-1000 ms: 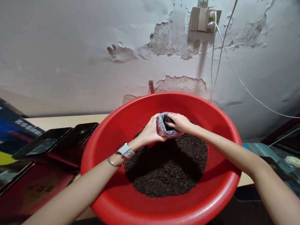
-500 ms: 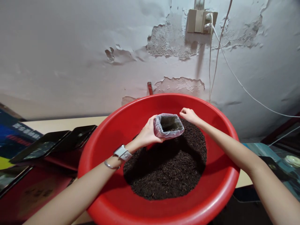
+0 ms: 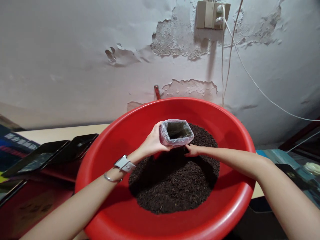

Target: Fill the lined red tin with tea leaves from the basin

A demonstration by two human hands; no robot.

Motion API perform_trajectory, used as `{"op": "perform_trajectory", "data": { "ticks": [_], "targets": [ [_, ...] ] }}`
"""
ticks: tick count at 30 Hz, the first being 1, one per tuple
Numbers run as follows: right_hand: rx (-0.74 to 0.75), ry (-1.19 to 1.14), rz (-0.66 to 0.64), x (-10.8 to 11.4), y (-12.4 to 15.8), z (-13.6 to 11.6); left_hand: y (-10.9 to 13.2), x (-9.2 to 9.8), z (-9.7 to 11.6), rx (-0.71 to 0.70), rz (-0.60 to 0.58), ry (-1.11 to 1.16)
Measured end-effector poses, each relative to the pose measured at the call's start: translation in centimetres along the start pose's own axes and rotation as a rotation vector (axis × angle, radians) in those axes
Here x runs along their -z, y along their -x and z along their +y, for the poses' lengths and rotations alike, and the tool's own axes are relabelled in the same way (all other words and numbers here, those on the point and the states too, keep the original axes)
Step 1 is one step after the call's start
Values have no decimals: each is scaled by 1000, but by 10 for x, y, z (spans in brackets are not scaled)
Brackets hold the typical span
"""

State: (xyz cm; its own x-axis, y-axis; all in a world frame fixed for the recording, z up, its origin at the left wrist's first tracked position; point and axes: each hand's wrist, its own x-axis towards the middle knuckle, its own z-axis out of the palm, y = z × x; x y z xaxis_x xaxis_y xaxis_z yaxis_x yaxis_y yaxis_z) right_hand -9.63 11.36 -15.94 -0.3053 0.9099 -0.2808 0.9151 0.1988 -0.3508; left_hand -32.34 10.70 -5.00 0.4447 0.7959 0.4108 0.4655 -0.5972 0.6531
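A big red plastic basin (image 3: pixel 105 156) fills the middle of the view and holds a heap of dark loose tea leaves (image 3: pixel 175 181). My left hand (image 3: pixel 151 143) grips a small box lined with a clear plastic bag (image 3: pixel 176 133), held upright over the heap with its mouth open and some leaves inside. My right hand (image 3: pixel 192 150) is down in the leaves just below the box, fingers curled into the heap; I cannot tell how much it holds. A silver watch and a bangle sit on my left wrist.
Black and red trays (image 3: pixel 50 155) lie to the left of the basin on a pale table. A peeling white wall stands close behind, with a socket (image 3: pixel 208 15) and white cables (image 3: pixel 250 75) hanging down to the right. More dark items lie at the right edge.
My right hand left the mouth of the box, lifted away to the right, then dropped into the leaves below it. My left hand kept the box nearly still.
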Motion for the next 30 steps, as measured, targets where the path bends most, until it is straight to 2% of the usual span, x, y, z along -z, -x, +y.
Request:
{"op": "perform_trajectory", "data": {
  "ticks": [4,8,17,25,30],
  "targets": [
    [-60,21,-102,0,0,1,0,0,-3,-17,1,-23],
    [-93,11,-85,-2,3,-3,0,1,-4,2,-19,-40],
    [-43,-77,-92,-5,0,4,1,1,2,-5,-12,5],
    [-26,-116,-15,-11,0,7,0,2,3,-1,-17,-23],
    [2,-132,69,7,-2,0,0,1,2,-16,-22,-13]
  ]
}}
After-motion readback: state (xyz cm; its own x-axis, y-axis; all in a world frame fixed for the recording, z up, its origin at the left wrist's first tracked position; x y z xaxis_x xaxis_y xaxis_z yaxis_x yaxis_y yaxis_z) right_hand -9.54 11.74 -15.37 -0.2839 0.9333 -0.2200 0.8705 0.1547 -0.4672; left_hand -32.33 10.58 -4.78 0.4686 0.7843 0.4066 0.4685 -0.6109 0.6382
